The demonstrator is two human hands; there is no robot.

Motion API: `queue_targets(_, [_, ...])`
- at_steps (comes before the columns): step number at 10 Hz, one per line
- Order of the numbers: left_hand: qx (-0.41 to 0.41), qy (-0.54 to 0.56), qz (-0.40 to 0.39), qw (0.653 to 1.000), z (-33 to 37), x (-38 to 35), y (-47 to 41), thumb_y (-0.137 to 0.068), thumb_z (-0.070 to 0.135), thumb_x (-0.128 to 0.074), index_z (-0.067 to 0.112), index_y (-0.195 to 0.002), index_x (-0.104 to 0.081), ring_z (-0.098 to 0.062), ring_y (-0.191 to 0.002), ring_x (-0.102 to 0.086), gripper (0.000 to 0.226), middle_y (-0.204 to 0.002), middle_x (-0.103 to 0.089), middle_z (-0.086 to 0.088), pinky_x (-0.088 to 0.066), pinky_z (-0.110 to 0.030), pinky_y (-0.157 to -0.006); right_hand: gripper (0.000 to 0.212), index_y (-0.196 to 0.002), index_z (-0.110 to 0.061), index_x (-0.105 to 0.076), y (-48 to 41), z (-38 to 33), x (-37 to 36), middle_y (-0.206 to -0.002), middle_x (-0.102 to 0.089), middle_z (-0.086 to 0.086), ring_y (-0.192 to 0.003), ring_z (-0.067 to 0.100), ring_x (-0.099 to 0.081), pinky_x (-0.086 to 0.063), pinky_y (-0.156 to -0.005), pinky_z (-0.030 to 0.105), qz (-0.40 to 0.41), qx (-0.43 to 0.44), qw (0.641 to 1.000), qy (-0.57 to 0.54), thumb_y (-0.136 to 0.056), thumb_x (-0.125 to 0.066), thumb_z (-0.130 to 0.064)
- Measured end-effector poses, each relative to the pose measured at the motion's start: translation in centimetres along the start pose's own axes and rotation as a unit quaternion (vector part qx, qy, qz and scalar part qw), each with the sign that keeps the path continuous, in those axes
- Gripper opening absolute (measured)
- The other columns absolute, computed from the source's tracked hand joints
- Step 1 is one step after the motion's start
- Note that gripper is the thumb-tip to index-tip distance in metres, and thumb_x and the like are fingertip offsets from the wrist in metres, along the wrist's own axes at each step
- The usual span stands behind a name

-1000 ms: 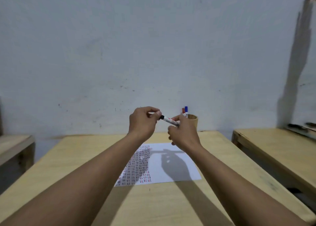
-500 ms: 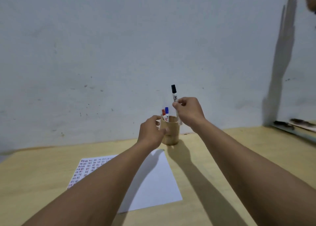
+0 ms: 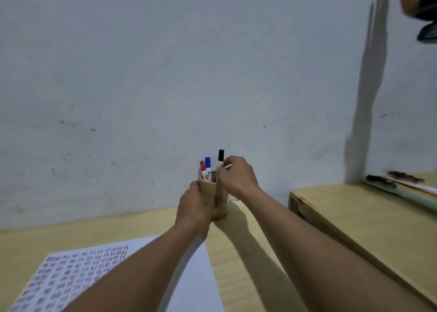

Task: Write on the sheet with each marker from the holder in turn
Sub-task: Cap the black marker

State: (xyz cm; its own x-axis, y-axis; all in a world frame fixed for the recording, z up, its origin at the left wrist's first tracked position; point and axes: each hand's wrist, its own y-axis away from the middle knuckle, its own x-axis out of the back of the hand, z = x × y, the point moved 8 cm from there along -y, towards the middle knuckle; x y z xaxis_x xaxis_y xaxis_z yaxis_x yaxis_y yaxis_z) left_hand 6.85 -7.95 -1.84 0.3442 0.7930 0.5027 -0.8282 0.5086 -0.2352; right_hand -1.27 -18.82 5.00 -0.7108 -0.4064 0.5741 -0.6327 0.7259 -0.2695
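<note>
While our left hand point(image 3: 195, 205) wraps the round wooden holder point(image 3: 214, 194) at the desk's point(image 3: 248, 252) twelve o'clock, our right hand's fingers point(image 3: 223, 172) pinch the black-capped marker point(image 3: 220, 158), partly in the holder beside the red-capped marker point(image 3: 202, 166) and blue-capped marker point(image 3: 207, 164). White sheet point(image 3: 189, 276): seven o'clock of the holder, covered in marks on its left. Risk: a snagging marker could tip the holder if our left grip slackens.

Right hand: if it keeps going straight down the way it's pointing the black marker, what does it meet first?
Likely the wooden holder: the right hand has the black marker upright over its opening, so the rim comes first.
</note>
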Motion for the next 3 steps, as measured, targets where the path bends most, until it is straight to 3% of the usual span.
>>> queue_targets(1, [-0.016,0.014,-0.001,1.000,-0.25,-0.17,-0.03,-0.092,0.042,-0.059,0.019,-0.124,-0.054,-0.019,-0.090,-0.060,0.040,-0.115,-0.067,-0.002,-0.047,-0.029,-0.072,0.020,-0.096,-0.005,-0.074,-0.20,0.87,-1.00,-0.090,-0.072,0.007,-0.081,0.023,-0.066,-0.054,-0.069,0.034,-0.025,-0.013,0.999,0.024,-0.095,-0.060,-0.019])
queue_targets(2, [-0.014,0.035,-0.010,0.999,-0.66,-0.22,-0.11,-0.088,0.033,-0.069,0.020,-0.131,-0.052,-0.015,-0.092,-0.059,0.047,-0.115,-0.063,0.003,-0.044,-0.022,-0.067,0.021,-0.110,-0.004,-0.073,-0.39,1.04,-1.03,-0.103,-0.073,0.007,-0.094,0.025,-0.067,-0.052,-0.076,0.030,-0.019,-0.024,1.000,0.003,-0.096,-0.063,-0.015])
queue_targets(3, [-0.023,0.028,-0.012,0.999,-0.36,0.12,0.15,-0.090,0.025,-0.067,0.019,-0.136,-0.049,-0.017,-0.096,-0.059,0.051,-0.123,-0.065,-0.002,-0.048,-0.028,-0.077,0.047,-0.141,-0.007,-0.056,0.24,0.68,-0.66,-0.131,-0.065,0.011,-0.120,0.025,-0.062,-0.047,-0.088,0.026,-0.011,-0.027,0.999,-0.017,-0.095,-0.063,-0.015])
